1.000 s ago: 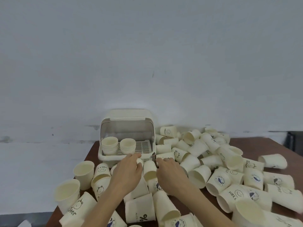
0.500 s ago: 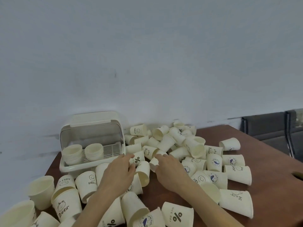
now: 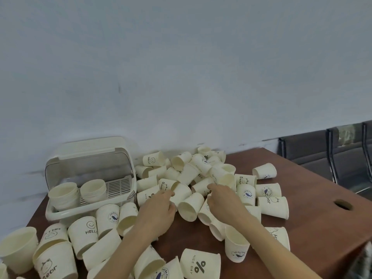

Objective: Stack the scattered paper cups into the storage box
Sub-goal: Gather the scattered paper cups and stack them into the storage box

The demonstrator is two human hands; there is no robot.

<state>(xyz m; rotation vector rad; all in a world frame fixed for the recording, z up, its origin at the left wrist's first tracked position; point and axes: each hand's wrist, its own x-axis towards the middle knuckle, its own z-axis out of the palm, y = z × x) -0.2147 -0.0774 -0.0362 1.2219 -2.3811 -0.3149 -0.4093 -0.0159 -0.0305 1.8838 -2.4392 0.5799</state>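
Note:
Many cream paper cups lie scattered over a brown table (image 3: 314, 224). The cream storage box (image 3: 60, 213) stands open at the back left, with two stacks of cups (image 3: 64, 195) (image 3: 93, 190) inside on its slatted floor. My left hand (image 3: 159, 210) reaches into the middle of the pile, fingers and thumb curled round a cup lying on its side (image 3: 182, 193). Just to its right, my right hand (image 3: 223, 200) curls over another lying cup (image 3: 204, 211), which it mostly hides. A third cup (image 3: 190, 207) lies between the two hands.
A thick heap of cups (image 3: 201, 168) lies at the back against the pale wall. More cups crowd the front left corner (image 3: 56, 258) and front middle (image 3: 199, 262). A dark hole (image 3: 343, 205) is in the tabletop at right. Dark chairs (image 3: 332, 158) stand beyond the table.
Both hands have moved away from the front of the box, rightwards into the middle of the cup pile. The view has swung right, so the box now sits further left.

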